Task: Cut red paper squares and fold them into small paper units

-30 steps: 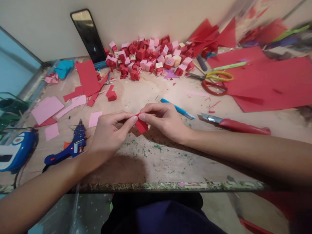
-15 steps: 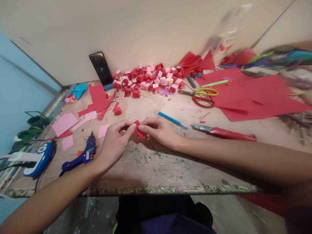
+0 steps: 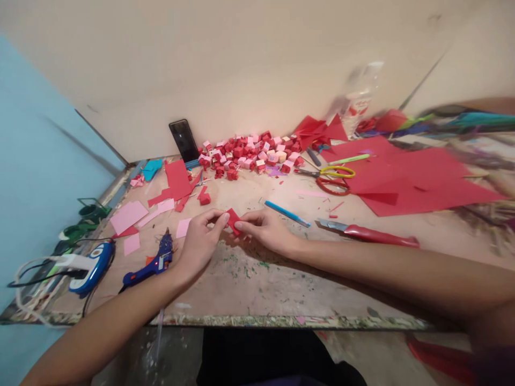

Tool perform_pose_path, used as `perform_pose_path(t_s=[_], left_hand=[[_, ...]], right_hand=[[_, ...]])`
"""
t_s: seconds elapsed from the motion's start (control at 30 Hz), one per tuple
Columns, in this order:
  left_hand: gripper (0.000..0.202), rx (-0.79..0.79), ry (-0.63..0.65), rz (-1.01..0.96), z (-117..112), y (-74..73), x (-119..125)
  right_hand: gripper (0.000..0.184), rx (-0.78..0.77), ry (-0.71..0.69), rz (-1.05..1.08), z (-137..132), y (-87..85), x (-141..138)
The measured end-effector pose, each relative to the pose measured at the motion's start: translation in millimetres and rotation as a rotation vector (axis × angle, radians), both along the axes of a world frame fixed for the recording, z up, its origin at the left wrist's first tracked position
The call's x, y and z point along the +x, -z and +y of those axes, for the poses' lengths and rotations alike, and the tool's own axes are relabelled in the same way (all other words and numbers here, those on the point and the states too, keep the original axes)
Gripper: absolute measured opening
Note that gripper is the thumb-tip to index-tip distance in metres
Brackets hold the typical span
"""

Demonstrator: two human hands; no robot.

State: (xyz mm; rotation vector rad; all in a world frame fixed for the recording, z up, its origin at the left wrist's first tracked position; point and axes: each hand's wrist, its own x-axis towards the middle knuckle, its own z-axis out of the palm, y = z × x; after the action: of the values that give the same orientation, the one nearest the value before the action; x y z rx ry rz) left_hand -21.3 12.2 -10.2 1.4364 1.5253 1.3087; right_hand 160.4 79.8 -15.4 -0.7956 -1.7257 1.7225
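A small red folded paper piece is pinched between both hands just above the worn tabletop. My left hand grips its left side with thumb and fingers closed. My right hand holds its right side, fingers curled round it. A blue pen lies just beyond my right hand. A blue glue gun rests left of my left wrist.
A heap of several small red and pink paper cubes lies by the back wall beside a leaning phone. Yellow and red scissors, a red-handled knife and big red sheets are to the right. Pink scraps lie left.
The view has tilted up and pulled back, so the table looks smaller and more wall shows. Both hands still pinch the red piece, which looks slightly turned.
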Motion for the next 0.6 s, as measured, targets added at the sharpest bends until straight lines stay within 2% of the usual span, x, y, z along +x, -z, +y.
perform_pose_path(t_s=[0.23, 0.43, 0.6], left_hand=[[0.032, -0.004, -0.005, -0.047, 5.6, 6.6, -3.2], [0.028, 0.044, -0.004, -0.050, 13.0, 9.7, -2.9], [0.029, 0.080, 0.011, -0.094, 15.5, 13.3, 0.2]], right_hand=[[0.041, -0.066, -0.015, 0.035, 1.2, 2.4, -2.7], [0.025, -0.016, -0.001, -0.014, 1.4, -4.3, -2.5], [0.033, 0.017, 0.008, -0.051, 0.5, -3.3, -3.0]])
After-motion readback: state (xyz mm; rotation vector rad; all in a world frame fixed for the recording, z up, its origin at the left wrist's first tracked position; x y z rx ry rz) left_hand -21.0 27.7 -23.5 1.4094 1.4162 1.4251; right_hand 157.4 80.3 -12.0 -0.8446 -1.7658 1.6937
